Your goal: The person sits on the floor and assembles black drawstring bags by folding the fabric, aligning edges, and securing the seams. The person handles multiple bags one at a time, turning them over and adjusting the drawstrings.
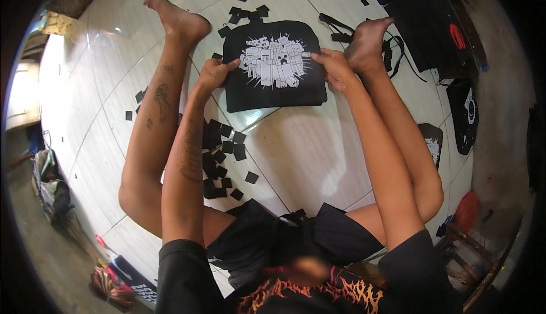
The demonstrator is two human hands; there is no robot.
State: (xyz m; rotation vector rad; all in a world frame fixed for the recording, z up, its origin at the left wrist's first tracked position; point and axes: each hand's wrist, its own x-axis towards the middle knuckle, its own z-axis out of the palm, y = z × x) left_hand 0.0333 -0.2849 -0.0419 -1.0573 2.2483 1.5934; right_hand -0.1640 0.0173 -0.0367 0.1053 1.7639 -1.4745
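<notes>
Between my lower legs I hold a stack of black fabric panels (273, 96) by its two sides, just above or on the tiled floor. The top panel has rounded upper corners and a white blocky cartoon print in its middle. My left hand (216, 74) pinches the left edge, thumb on top. On the right edge my right hand (335, 69) grips the same way, its thumb beside the print. The fingers beneath the stack are hidden on both sides. How many layers lie together I cannot tell.
Small black fabric squares (219, 152) lie scattered along my left leg, with more squares (244, 13) beyond the panels. Black straps (338, 29) lie by my right foot. At the right are a printed black piece (432, 143), a black pouch-like piece (463, 115) and dark cloth (421, 24).
</notes>
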